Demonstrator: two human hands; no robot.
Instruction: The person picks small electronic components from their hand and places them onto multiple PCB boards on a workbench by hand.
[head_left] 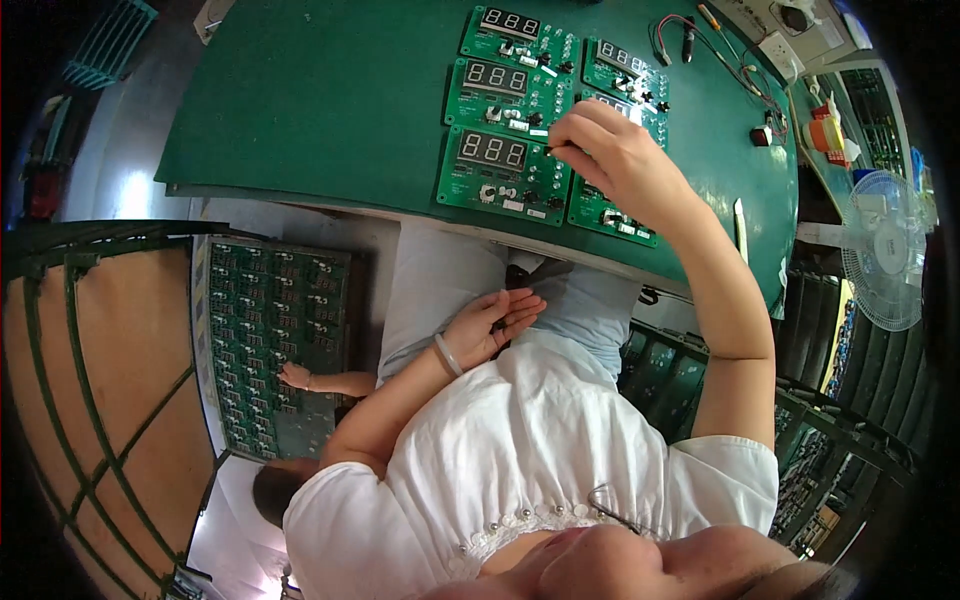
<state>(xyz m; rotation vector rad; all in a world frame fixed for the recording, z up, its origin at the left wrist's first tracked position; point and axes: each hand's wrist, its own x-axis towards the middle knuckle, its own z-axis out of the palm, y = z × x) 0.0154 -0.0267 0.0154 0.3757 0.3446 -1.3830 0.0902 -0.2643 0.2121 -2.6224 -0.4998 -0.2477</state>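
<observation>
Several green circuit boards with three-digit displays lie in two columns on the green table mat. My right hand reaches over the right column. Its thumb and fingers pinch a small black component at the right edge of the nearest left-column board. Partly covered by this hand is a nearer right-column board. Below the table edge, over my lap, my left hand is cupped palm up. Small dark components rest in its palm, too small to make out fully.
A white-handled tool lies on the mat to the right. Wires and a marker are at the far right, near a small fan. At left, a co-worker's hand touches a tray of boards.
</observation>
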